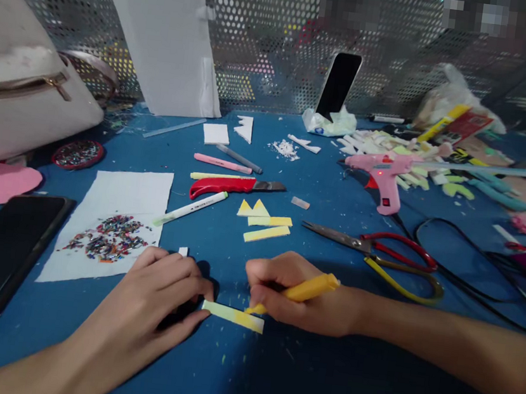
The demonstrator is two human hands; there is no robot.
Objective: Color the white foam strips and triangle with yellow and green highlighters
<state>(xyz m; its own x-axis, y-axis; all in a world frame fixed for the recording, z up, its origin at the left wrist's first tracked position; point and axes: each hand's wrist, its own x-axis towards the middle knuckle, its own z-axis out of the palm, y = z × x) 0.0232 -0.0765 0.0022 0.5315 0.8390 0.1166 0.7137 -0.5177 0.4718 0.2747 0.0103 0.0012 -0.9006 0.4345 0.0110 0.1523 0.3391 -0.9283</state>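
Note:
With thumb and fingertips, my left hand pinches the left end of a narrow strip, pale green fading into yellow, lying on the blue table. My right hand is closed around a yellow marker, its tip at the strip's right part. Just beyond lie two yellow-tinted strips and small yellow triangles. A small white piece sits behind my left hand. Farther off are a green-tipped marker, a red-handled knife and a pink marker.
Scissors and a pink glue gun with its black cable lie at right. A white sheet bearing shiny bits is at left, beside a dark phone. Another phone stands upright at the back. Foam scraps pile up behind the glue gun.

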